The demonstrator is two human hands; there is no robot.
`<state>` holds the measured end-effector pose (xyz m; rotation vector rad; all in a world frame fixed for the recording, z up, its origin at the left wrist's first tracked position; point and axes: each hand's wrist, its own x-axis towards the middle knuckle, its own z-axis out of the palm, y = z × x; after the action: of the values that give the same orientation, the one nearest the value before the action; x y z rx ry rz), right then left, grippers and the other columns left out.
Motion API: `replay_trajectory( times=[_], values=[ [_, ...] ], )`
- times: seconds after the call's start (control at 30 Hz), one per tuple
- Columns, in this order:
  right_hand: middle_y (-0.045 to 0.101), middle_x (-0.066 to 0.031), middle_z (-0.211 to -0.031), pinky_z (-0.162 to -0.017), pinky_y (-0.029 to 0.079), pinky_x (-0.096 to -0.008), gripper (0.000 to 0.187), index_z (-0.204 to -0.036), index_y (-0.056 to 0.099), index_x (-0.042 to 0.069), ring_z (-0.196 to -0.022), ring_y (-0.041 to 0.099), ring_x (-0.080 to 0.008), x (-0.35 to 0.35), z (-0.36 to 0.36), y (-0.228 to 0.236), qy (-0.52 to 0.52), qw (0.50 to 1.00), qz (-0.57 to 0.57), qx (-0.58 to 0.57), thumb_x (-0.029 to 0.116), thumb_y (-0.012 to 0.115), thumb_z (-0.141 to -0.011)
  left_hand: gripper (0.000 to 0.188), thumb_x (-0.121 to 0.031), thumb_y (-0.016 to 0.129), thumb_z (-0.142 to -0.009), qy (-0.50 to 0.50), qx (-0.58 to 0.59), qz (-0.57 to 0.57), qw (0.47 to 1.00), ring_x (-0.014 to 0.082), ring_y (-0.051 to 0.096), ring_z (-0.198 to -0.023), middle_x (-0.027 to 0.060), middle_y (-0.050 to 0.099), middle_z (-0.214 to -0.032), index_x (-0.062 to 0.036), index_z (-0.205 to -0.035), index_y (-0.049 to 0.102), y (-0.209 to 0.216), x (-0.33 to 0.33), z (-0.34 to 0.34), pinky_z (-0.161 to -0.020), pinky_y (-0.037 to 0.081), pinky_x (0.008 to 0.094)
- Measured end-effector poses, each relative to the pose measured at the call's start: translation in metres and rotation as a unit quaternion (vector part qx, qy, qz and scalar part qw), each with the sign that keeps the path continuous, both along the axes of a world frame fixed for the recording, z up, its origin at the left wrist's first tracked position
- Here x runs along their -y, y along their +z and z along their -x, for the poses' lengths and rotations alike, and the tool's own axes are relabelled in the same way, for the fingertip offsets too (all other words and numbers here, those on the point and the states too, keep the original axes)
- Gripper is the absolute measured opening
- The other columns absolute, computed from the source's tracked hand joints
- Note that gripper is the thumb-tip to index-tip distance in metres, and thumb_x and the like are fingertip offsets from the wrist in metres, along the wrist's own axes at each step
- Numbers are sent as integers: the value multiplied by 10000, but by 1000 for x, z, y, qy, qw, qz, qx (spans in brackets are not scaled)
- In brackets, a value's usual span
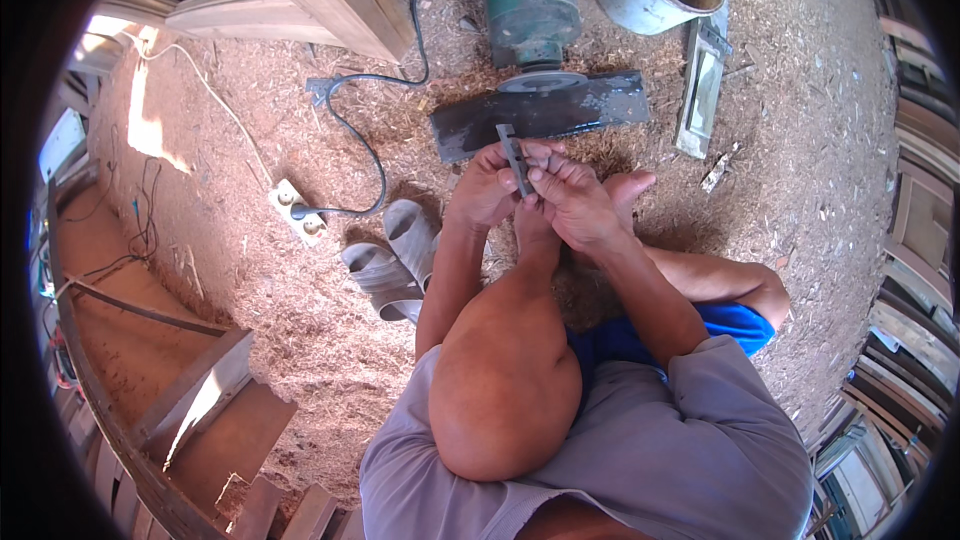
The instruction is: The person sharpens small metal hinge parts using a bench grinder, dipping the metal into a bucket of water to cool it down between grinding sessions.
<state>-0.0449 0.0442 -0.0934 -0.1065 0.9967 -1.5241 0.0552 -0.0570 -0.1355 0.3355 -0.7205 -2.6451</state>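
Both hands meet in front of my bare feet around a narrow, flat grey metal blade [513, 158] with notches or slots along it. My left hand [482, 188] closes on it from the left side. From the right, my right hand [575, 200] pinches it with thumb and fingers. The blade tilts, its far end pointing up past the fingers. Just beyond it lies a dark, wet-looking flat plate [465, 130]. Over that plate's far edge stands a grinding disc [541, 82] on the shaft of a green electric motor [530, 5].
A whitish bucket [640, 0] of murky liquid stands at the far right, near a long narrow tool or bar [702, 90]. A black cord [372, 140] runs from the motor to a power strip [297, 212]. Sandals [385, 265] lie left of my arm. Shavings cover the ground.
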Motion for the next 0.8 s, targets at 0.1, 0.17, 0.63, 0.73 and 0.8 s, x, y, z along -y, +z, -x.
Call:
replay_trajectory(
  times=[0.1, 0.17, 0.63, 0.73, 0.8],
  values=[
    [626, -13, -853, -643, 446, -201, 219, -1115, 608, 1, -690, 502, -65, -2, 1, 1, -1, 1000, 20, 7, 121, 580, -935, 451, -275, 787, -751, -7, -15, -4, 1000, 169, 648, -862, 178, 607, -1198, -2, -1081, 649, 3, 0, 0, -580, 518, 240],
    [616, -11, -842, -652, 443, -206, 221, -1112, 604, -3, -696, 503, -70, -3, 1, 7, 2, 999, 31, 11, 125, 584, -934, 460, -278, 788, -748, -3, -18, -1, 1000, 166, 646, -852, 175, 607, -1199, -6, -1091, 646, 4, -2, 0, -575, 516, 241],
    [601, -65, -791, -726, 438, -284, 52, -912, 574, -21, -768, 526, -130, -59, 29, 60, 12, 904, 0, -427, 24, 552, -903, 128, -101, 582, -925, 36, 66, 107, 991, 112, 599, -697, 47, 638, -835, 1, -999, 607, 75, -15, 20, -628, 515, 266],
    [601, -61, -784, -705, 439, -278, 45, -908, 578, -19, -749, 521, -119, -68, 32, 59, -24, 898, 22, -440, 18, 555, -899, 123, -85, 573, -929, 42, 91, 145, 984, 96, 590, -702, 40, 632, -834, 0, -1009, 611, 82, -25, 32, -632, 511, 256],
    [602, -50, -785, -687, 440, -265, 40, -908, 582, -13, -733, 515, -103, -72, 36, 61, -46, 903, 31, -427, 16, 555, -900, 99, -45, 577, -916, 56, 86, 148, 984, 71, 570, -713, 22, 625, -838, -17, -1008, 601, 88, -37, 37, -645, 496, 232]
  ],
)
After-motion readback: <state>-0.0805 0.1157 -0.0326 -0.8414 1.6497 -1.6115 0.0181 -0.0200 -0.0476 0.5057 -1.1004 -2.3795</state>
